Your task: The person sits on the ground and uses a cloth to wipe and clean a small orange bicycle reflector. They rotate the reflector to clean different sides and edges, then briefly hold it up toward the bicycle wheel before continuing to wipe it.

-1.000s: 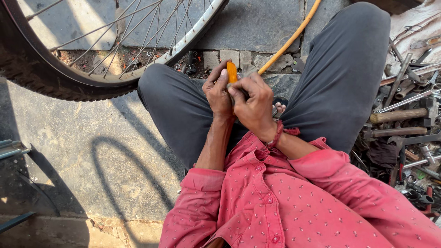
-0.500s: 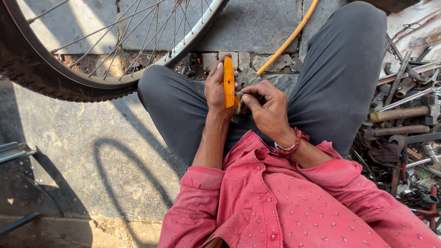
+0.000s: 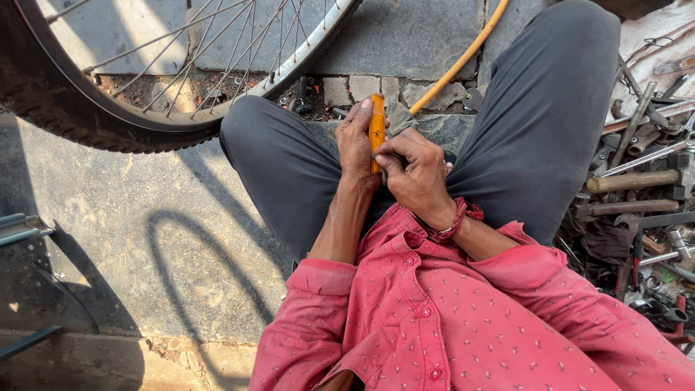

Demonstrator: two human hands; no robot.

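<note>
Pinching the orange reflector strip (image 3: 376, 130), light, stiff, brittle-looking, I'm clamping my left hand (image 3: 355, 145) alongside, my right hand (image 3: 416, 174) below.

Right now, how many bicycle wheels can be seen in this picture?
1. The bicycle wheel stands at the upper left, beyond the left knee; only part of it shows. More may be hidden outside the frame.

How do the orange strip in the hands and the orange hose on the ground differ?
The flat, short orange plastic reflector strip stands upright, gripped by the left hand and right hand; the round, long orange hose lies slanted on the stone ground, untouched. The strip looks ribbed, the hose smooth. Both are orange.
</note>
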